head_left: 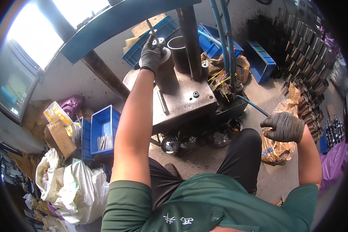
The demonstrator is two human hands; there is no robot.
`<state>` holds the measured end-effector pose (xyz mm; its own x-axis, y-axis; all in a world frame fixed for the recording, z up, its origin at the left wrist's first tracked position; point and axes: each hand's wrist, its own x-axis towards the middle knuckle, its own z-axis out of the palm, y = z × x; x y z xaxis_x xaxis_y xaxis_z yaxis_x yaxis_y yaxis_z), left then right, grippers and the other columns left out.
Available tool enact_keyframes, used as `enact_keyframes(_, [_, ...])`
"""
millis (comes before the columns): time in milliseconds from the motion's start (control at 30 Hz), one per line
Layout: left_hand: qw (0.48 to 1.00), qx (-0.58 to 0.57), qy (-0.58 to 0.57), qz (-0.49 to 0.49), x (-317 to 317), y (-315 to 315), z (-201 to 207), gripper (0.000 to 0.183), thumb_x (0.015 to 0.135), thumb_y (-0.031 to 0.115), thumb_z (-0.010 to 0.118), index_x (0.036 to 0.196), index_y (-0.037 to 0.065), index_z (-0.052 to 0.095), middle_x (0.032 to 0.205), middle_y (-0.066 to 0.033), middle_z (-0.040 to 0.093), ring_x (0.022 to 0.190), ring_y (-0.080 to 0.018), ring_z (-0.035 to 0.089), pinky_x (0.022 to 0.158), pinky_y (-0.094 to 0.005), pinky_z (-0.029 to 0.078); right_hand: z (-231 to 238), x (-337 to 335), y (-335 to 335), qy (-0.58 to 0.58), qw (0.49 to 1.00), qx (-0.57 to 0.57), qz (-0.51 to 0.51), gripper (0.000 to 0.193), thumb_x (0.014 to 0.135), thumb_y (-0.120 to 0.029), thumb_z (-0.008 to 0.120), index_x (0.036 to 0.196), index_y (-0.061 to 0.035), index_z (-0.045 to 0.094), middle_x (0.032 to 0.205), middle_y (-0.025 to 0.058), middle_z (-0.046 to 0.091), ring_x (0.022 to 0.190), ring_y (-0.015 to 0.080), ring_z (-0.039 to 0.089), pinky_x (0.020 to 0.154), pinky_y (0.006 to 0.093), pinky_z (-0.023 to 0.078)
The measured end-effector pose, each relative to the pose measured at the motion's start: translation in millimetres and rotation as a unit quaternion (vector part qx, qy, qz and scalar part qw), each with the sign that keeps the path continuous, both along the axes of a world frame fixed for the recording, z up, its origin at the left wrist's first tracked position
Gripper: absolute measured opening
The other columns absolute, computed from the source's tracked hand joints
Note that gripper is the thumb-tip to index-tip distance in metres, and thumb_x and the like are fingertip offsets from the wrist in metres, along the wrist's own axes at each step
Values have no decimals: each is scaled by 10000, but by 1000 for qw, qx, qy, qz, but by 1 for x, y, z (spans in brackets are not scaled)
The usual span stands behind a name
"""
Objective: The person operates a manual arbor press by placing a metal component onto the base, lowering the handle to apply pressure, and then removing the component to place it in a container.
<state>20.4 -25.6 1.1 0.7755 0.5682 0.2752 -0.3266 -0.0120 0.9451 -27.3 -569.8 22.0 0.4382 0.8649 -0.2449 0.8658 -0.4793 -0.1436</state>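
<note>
My left hand [152, 56], in a dark grey glove, is raised over the press table. Its fingers are closed round a slim metal rod [150, 27] with pale round collars, held upright above a thick metal cylinder [167, 75]. The rod's lower end is hidden by the hand. At the right, my right hand [285, 127], also gloved, makes a fist at the end of a blue lever [255, 106]. On the steel table [185, 106] lie a loose metal bar [162, 102] and a small dark ring [196, 94].
A blue press beam [123, 25] on thick posts spans above the table. A blue bin [104, 129] with metal pins stands left, beside white sacks [81, 189]. An open-topped pipe [177, 42] stands behind the cylinder. Stacked metal tubes [303, 42] and a brown paper sack [276, 149] are at right.
</note>
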Motion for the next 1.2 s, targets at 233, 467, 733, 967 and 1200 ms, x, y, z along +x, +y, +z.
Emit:
enact_keyframes(233, [1000, -8, -1, 14, 2, 12, -4, 633, 958, -45, 707, 1516, 199, 536, 825, -32, 645, 594, -106, 511, 529, -263, 498, -53, -44, -15, 4, 1000, 8, -27, 277, 892, -334, 669, 866, -61, 699, 831, 175, 704, 798, 385, 696, 750, 495, 553])
enact_keyframes(467, [999, 49, 12, 18, -1, 13, -4, 626, 981, -72, 657, 1535, 177, 504, 862, -53, 673, 593, -108, 514, 523, -260, 485, -63, -48, -19, -36, 999, 27, -25, 264, 886, -321, 669, 854, -59, 685, 793, 177, 691, 763, 385, 688, 730, 499, 555])
enact_keyframes(733, [999, -3, 0, -37, 12, 21, -15, 603, 978, -75, 651, 1517, 148, 496, 890, -29, 690, 638, -80, 489, 590, -245, 515, -23, -29, -1, 4, 996, 68, -65, 289, 915, -304, 629, 992, -48, 739, 887, 147, 743, 823, 355, 720, 766, 463, 569])
enact_keyframes(967, [988, 42, 103, -105, 33, 90, -33, 133, 1026, 196, 574, 1059, 101, 661, 852, 75, 687, 903, -58, 618, 1271, -466, 332, -38, -28, -2, 10, 1000, -26, -2, 340, 897, -341, 614, 959, -25, 724, 861, 208, 715, 827, 398, 708, 789, 492, 560])
enact_keyframes(1200, [999, 24, -17, -23, 2, 16, -10, 434, 984, 6, 661, 1404, 83, 582, 834, -24, 691, 666, -90, 600, 641, -261, 549, -30, -23, -9, -4, 993, 99, -56, 327, 916, -296, 642, 1090, -34, 732, 920, 176, 734, 832, 376, 718, 775, 473, 574])
